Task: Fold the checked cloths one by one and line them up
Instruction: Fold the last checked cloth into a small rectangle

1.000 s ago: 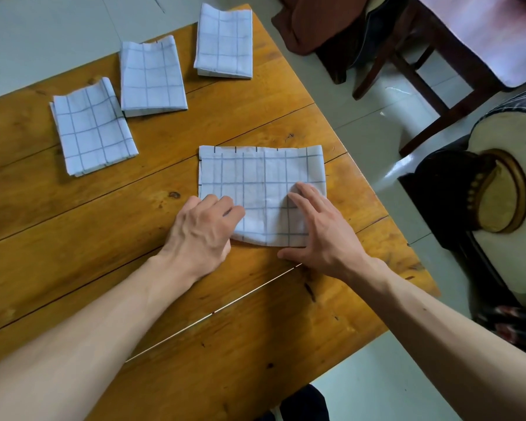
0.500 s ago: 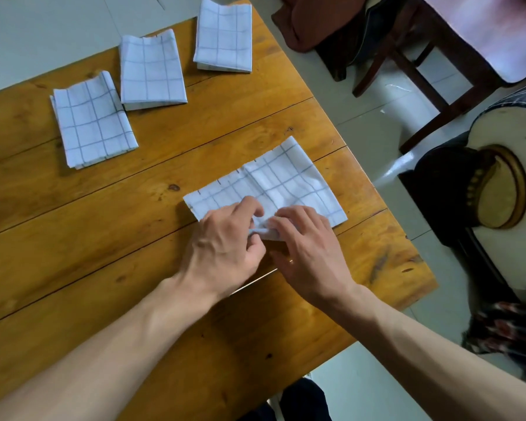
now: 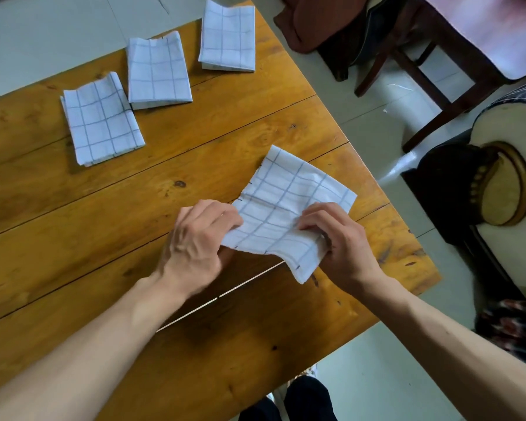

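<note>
Fourth checked cloth (image 3: pixel 289 214) mid-fold near the desk (image 3: pixel 134 208) corner, left hand (image 3: pixel 198 238) and right hand (image 3: pixel 340 241) each in a closed grip pinching its near edge; next, likely carry edge over, align corners, then join the three folded cloths (image 3: pixel 158 71).

Checked cloth (image 3: pixel 286 214) between both hands

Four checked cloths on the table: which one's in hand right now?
The near-right checked cloth, pinched at its near edge by the left hand and right hand. The other three lie folded, untouched, along the far edge.
</note>
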Action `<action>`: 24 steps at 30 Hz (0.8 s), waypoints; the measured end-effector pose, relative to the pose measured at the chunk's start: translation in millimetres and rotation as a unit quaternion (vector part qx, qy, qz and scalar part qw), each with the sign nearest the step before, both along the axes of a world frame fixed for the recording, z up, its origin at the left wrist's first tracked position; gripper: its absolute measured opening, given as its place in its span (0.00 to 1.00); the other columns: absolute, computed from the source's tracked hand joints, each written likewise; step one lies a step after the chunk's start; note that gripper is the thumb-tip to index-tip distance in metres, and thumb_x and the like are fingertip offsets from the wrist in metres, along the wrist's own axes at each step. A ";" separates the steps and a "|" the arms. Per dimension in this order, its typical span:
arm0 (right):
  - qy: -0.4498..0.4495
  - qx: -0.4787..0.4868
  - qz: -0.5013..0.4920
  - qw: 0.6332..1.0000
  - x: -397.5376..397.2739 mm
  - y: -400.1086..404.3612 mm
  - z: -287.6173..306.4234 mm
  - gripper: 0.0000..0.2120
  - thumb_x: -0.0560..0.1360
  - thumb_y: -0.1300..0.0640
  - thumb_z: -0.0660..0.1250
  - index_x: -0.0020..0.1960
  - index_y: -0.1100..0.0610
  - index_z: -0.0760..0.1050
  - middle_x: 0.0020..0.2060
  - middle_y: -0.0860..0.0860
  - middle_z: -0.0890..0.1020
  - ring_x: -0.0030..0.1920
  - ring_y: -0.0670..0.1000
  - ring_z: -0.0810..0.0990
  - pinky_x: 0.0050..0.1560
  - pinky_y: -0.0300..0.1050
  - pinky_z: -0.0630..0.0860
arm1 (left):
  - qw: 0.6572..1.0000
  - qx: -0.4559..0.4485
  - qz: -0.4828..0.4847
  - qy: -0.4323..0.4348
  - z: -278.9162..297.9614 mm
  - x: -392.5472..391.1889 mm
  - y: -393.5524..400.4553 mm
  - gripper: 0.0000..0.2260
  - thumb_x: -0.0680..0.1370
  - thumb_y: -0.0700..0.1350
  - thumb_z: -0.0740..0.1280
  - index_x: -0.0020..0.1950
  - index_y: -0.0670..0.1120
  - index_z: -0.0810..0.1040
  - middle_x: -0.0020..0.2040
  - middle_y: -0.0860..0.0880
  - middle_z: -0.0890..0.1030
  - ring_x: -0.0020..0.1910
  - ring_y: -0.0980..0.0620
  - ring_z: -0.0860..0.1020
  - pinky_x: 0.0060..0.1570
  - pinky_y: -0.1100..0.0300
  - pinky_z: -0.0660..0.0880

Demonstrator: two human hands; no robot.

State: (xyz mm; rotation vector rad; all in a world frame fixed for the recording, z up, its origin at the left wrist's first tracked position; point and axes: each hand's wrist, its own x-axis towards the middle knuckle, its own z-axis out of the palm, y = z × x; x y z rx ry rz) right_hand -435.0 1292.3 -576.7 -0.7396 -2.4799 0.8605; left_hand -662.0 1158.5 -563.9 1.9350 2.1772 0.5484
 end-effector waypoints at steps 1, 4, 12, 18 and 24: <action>-0.003 0.000 0.010 1.000 1.1 -0.8 -0.3 0.14 0.68 0.63 0.78 0.52 0.60 0.79 0.54 0.54 0.79 0.56 0.55 0.77 0.54 0.49 0.78 | 1.000 0.013 -0.009 0.008 -2.3 -0.5 0.3 0.17 0.67 0.26 0.70 0.49 0.45 0.81 0.53 0.49 0.82 0.55 0.46 0.77 0.48 0.59 0.61; -0.022 0.045 0.027 0.998 5.8 -1.4 -3.6 0.12 0.69 0.61 0.77 0.51 0.59 0.80 0.54 0.54 0.80 0.56 0.55 0.76 0.56 0.50 0.75 | 0.998 0.040 -0.035 0.014 -5.0 2.5 -0.2 0.19 0.63 0.22 0.63 0.43 0.44 0.79 0.44 0.48 0.81 0.46 0.45 0.78 0.45 0.57 0.64; -0.144 0.160 0.028 0.976 37.2 -7.1 -15.8 0.16 0.68 0.58 0.78 0.55 0.57 0.82 0.53 0.55 0.80 0.53 0.57 0.76 0.48 0.51 0.74 | 0.997 0.033 -0.076 -0.006 -8.1 15.4 -33.0 0.16 0.62 0.25 0.71 0.41 0.45 0.78 0.36 0.49 0.78 0.36 0.49 0.75 0.41 0.52 0.72; -0.142 0.092 0.018 0.985 42.2 -4.3 -23.0 0.15 0.70 0.56 0.75 0.56 0.58 0.83 0.53 0.54 0.83 0.55 0.57 0.79 0.52 0.55 0.79 | 0.990 -0.003 -0.108 -0.086 -24.6 3.7 -46.8 0.16 0.67 0.28 0.73 0.51 0.44 0.83 0.52 0.49 0.84 0.54 0.51 0.80 0.45 0.52 0.77; -0.135 0.104 0.004 0.985 42.9 -4.6 -20.9 0.16 0.69 0.54 0.75 0.54 0.60 0.83 0.51 0.55 0.84 0.53 0.57 0.81 0.51 0.51 0.80 | 0.990 -0.034 -0.069 -0.118 -38.0 -15.2 -44.2 0.35 0.65 0.36 0.81 0.69 0.49 0.73 0.58 0.48 0.82 0.59 0.49 0.79 0.51 0.45 0.79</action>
